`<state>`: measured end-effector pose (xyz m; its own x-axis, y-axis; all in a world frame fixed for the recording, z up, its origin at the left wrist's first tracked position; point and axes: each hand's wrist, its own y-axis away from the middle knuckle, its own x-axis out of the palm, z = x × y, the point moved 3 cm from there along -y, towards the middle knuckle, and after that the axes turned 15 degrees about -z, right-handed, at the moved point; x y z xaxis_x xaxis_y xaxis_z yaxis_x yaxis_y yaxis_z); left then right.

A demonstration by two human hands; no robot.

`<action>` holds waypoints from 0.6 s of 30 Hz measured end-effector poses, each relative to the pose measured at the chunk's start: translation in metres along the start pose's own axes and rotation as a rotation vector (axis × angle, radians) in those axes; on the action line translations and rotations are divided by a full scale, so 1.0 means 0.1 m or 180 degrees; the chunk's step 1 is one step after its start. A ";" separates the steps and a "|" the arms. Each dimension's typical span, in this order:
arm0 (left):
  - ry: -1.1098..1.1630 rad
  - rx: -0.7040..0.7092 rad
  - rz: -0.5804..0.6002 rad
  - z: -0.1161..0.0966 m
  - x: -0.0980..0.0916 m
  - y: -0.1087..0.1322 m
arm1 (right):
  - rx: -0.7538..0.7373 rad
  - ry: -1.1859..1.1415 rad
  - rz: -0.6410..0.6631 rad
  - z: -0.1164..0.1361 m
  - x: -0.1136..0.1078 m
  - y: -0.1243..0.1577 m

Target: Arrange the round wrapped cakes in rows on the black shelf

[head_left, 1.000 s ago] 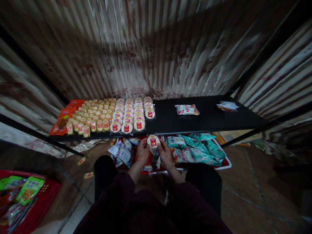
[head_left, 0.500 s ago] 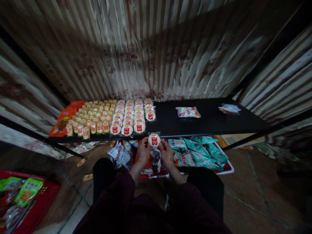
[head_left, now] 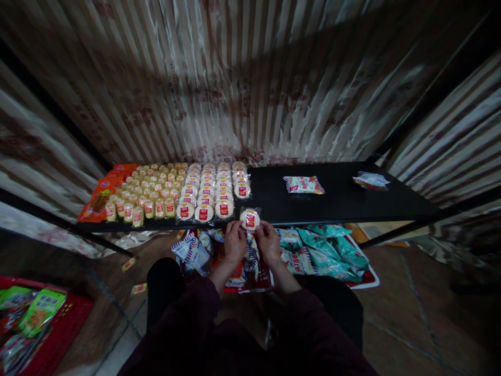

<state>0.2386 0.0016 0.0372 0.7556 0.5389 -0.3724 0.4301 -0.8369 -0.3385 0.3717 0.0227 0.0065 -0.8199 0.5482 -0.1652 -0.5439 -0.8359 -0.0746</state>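
Observation:
Between my two hands, at the front edge of the black shelf (head_left: pixel 274 206), is a round white cracker pack (head_left: pixel 250 220) with a red label. My left hand (head_left: pixel 235 243) pinches its left side and my right hand (head_left: pixel 269 243) pinches its right side. Behind and to the left, rows of similar round packs (head_left: pixel 204 212) overlap on the shelf; the rightmost row (head_left: pixel 242 190) ends farther back than the others. Small yellow wrapped packs (head_left: pixel 138 215) stand left of them, beside orange packets (head_left: pixel 96 204).
A striped packet (head_left: pixel 303 185) and a whitish packet (head_left: pixel 370 180) lie on the shelf's right part. Below is a tray (head_left: pixel 373 282) of snack bags. A red basket (head_left: pixel 74 318) stands at lower left; small packs (head_left: pixel 139 288) lie on the floor.
Both hands and the round pack have moved slightly forward, so the pack now overlaps the shelf's front edge. The view has shifted a little.

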 end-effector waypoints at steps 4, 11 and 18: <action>-0.0007 0.0114 0.0051 -0.01 0.02 -0.03 | 0.0035 0.0093 -0.0044 0.02 0.03 -0.06; -0.0123 0.0095 0.0210 0.00 0.06 -0.08 | -0.0186 0.0470 -0.0144 0.02 0.04 -0.18; -0.0050 -0.0055 0.0196 -0.07 0.09 -0.18 | -0.0504 0.0839 -0.0221 0.11 0.05 -0.28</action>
<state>0.2412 0.0209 0.0456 0.7730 0.4878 -0.4055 0.3917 -0.8699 -0.2997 0.3806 0.0493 0.0189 -0.6957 0.5952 -0.4021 -0.5454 -0.8020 -0.2436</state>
